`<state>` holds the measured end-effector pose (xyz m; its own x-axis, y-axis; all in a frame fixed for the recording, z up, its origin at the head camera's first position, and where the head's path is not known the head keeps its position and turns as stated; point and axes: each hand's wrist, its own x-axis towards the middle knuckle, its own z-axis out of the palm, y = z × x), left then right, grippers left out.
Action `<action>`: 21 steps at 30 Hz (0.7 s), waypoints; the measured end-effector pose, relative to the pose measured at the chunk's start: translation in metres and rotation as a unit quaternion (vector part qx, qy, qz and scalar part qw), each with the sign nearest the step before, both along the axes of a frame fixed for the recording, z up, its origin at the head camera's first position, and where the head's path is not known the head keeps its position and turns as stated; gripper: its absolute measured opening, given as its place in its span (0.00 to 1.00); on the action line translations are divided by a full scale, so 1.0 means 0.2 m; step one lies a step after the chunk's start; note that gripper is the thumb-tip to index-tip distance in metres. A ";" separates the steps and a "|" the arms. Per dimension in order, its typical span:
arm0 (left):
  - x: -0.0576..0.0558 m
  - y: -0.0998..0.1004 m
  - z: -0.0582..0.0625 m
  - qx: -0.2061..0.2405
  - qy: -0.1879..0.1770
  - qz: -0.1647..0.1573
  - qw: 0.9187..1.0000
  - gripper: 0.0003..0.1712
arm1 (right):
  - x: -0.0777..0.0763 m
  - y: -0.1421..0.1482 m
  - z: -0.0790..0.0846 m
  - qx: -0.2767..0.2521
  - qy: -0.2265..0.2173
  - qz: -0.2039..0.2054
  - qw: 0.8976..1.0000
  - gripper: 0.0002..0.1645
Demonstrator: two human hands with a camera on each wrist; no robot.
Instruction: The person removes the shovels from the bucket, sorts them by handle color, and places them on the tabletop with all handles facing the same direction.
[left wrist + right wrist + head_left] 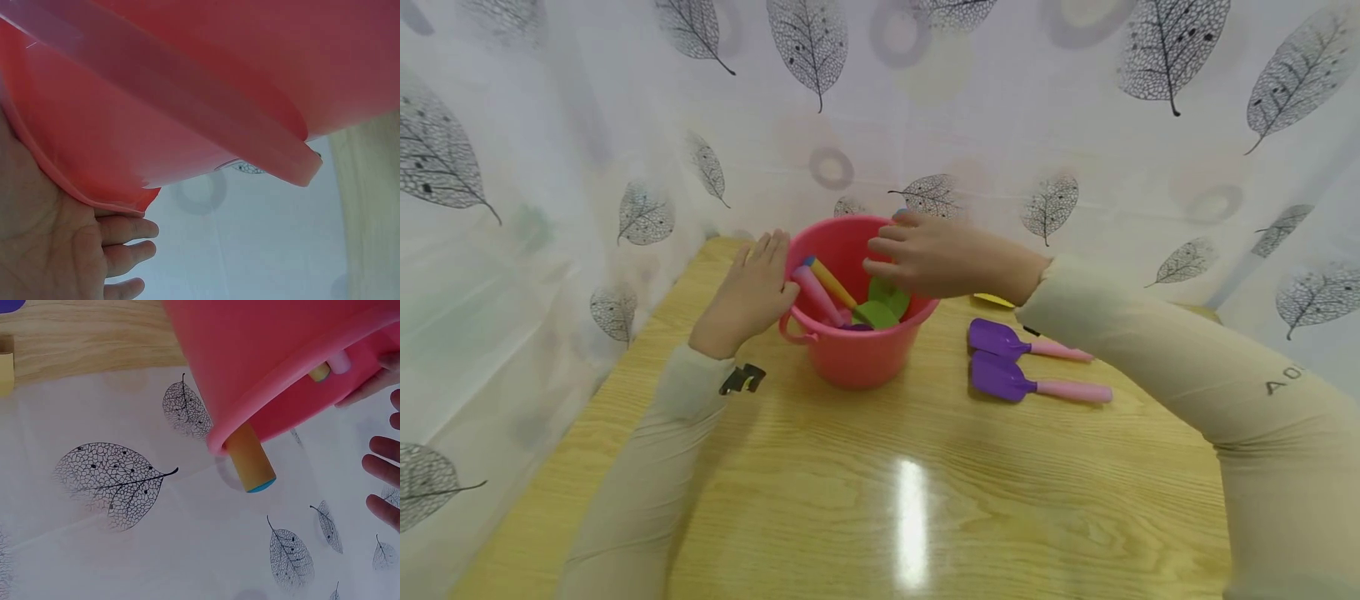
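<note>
A red plastic bucket (865, 360) stands upright on the table with several toy shovels in it. My left hand (751, 293) rests against its left rim, fingers straight, palm on the rim above a side lug. Inside lean a yellow-orange handle (835, 285) with a blue end and a pink handle (818, 293); green blades (877, 315) lie lower. My right hand (932, 254) is over the right rim with fingers loosely extended, holding nothing. Past the rim, in the right wrist view, pokes another yellow-orange handle (251, 459) with a blue end, apart from the fingers (382, 470).
Right of the bucket, two purple shovels with pink handles, a rear one (996, 338) and a front one (1000, 377), lie side by side on the wooden table (820, 492). A yellow piece (994, 300) is partly hidden under my right forearm. A leaf-patterned curtain (880, 142) hangs behind.
</note>
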<state>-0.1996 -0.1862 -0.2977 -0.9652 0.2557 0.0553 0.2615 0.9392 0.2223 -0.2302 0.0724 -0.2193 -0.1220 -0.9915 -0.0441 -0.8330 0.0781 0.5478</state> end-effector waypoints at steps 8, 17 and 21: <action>-0.01 0.00 -0.01 -0.002 -0.003 0.002 1.000 0.39 | -0.06 -0.14 -0.08 0.042 -0.015 0.034 0.998 0.24; -0.02 0.00 -0.02 -0.005 -0.008 0.002 1.000 0.40 | -0.11 -0.27 -0.16 0.080 -0.012 0.064 0.995 0.33; -0.02 0.00 -0.02 -0.006 -0.005 0.000 1.000 0.39 | -0.12 -0.32 -0.19 0.102 0.015 0.091 0.991 0.31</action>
